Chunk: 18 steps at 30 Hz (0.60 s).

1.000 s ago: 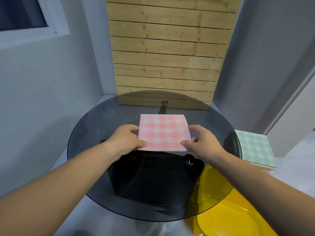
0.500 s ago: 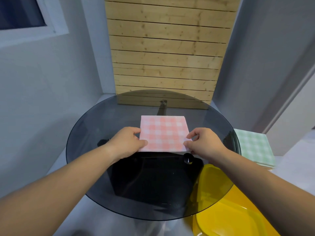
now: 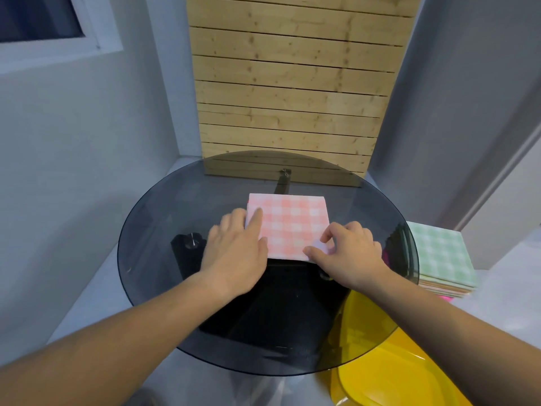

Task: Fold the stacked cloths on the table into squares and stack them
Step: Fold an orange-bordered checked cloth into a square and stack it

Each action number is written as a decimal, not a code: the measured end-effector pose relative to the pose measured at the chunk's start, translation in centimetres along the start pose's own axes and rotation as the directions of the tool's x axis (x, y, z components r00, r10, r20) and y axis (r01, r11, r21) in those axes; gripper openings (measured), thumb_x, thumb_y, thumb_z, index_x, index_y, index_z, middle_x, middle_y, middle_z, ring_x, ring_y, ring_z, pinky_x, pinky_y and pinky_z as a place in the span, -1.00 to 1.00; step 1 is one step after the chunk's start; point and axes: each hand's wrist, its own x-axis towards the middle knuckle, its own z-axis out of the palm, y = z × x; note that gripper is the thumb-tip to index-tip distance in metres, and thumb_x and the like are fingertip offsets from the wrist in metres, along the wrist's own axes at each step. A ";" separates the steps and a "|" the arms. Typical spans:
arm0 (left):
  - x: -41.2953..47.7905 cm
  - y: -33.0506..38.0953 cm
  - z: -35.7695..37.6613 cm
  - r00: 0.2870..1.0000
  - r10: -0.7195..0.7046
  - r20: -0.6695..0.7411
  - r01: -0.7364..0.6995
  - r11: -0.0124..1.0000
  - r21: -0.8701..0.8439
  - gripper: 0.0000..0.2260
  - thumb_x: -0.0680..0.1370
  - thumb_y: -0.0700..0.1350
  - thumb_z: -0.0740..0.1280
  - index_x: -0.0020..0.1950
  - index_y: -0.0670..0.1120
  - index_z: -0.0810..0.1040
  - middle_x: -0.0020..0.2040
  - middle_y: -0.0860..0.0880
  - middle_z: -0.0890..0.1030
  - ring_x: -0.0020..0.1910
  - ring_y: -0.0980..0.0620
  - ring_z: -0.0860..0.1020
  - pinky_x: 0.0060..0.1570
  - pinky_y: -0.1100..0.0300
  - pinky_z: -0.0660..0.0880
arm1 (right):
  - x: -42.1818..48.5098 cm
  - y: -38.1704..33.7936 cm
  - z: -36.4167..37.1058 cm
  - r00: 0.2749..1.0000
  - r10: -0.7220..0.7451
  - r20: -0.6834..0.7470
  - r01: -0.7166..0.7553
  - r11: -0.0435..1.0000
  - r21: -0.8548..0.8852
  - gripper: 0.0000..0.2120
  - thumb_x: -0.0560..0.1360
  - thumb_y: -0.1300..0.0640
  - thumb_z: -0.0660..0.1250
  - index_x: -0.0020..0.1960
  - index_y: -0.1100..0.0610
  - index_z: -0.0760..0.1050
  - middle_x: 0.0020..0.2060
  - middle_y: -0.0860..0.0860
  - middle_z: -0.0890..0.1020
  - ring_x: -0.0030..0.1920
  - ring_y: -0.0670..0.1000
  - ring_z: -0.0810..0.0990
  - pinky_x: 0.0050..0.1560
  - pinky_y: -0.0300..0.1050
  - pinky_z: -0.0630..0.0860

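Note:
A pink-and-white checked cloth [image 3: 292,224], folded to a square, lies flat on the round smoked-glass table [image 3: 164,206]. My left hand [image 3: 237,253] rests on its left edge with the fingers laid flat, index finger stretched onto the cloth. My right hand [image 3: 348,250] pinches the near right corner between thumb and fingers, lifting a small white flap. A stack of cloths [image 3: 442,259] with a green checked one on top sits off the table to the right.
A yellow plastic chair [image 3: 389,376] stands under the table's near right edge. A wooden slat panel [image 3: 292,83] leans on the wall behind the table. The black table base [image 3: 187,244] shows through the glass.
My left hand has let go of the near left corner and flattened over the left edge. My right hand has kept its pinch on the near right corner. The view has tilted slightly.

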 end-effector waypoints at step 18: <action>0.1 0.1 1.0 0.960 0.007 0.280 -0.019 0.999 0.042 -0.52 0.70 0.12 -0.12 0.63 0.10 -0.04 0.65 0.07 -0.11 0.61 -0.02 -0.15 0.53 -0.20 -0.22 | -1.0 1.0 1.3 0.996 -0.029 -0.080 0.029 1.000 -0.008 -0.54 0.47 -0.43 0.16 0.20 -0.17 0.40 0.29 -0.04 0.40 0.34 0.09 0.29 0.32 0.11 0.24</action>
